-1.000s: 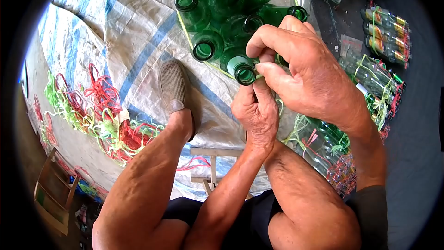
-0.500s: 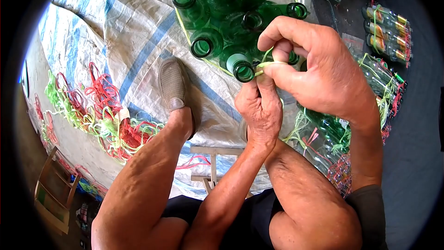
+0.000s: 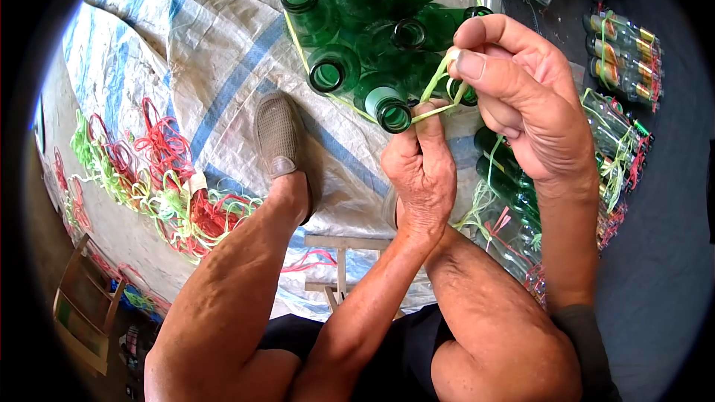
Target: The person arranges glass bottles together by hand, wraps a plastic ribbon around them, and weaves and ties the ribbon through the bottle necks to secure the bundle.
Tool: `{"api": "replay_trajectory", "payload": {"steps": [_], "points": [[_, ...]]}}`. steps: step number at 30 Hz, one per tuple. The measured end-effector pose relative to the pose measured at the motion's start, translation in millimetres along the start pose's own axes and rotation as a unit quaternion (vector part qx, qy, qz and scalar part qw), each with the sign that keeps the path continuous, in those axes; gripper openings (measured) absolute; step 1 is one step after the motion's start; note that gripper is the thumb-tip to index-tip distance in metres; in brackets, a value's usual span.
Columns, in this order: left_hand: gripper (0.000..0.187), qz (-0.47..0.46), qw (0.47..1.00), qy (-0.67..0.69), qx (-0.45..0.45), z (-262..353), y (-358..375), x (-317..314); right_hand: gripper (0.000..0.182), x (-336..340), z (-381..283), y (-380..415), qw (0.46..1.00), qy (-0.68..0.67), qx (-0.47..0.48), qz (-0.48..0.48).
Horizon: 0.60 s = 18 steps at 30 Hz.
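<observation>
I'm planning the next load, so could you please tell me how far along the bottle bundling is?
Done: tied bundles of bottles lie at the right. In hand: the left hand pins a green string by the neck of one green bottle while the right hand pulls it up. Left: this cluster of green bottles is not fully tied, and loose strings wait on the sack.

An informal bottle-bundling work yard: green glass bottles (image 3: 350, 22) on a woven plastic tarp (image 3: 186, 52), tangled plastic ties (image 3: 156, 179), tied bottle bundles (image 3: 622, 52) on the ground.
</observation>
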<state>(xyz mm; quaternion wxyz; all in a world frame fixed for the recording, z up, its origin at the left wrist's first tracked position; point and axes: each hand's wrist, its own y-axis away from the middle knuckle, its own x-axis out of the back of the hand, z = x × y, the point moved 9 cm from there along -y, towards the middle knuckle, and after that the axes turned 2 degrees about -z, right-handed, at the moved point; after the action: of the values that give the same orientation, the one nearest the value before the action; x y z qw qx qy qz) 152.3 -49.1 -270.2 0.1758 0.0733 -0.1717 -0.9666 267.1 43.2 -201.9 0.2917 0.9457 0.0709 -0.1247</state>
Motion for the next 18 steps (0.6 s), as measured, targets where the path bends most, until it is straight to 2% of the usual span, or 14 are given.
{"api": "replay_trajectory", "payload": {"steps": [9,18], "points": [[0.025,-0.001,1.0,-0.026,0.004,2,-1,0,0.026,5,-2,3,0.994,-0.01,0.079,0.078],[0.026,0.011,1.0,-0.019,-0.008,0,0,0,0.032,-9,-13,7,0.971,0.125,0.189,0.081]]}}
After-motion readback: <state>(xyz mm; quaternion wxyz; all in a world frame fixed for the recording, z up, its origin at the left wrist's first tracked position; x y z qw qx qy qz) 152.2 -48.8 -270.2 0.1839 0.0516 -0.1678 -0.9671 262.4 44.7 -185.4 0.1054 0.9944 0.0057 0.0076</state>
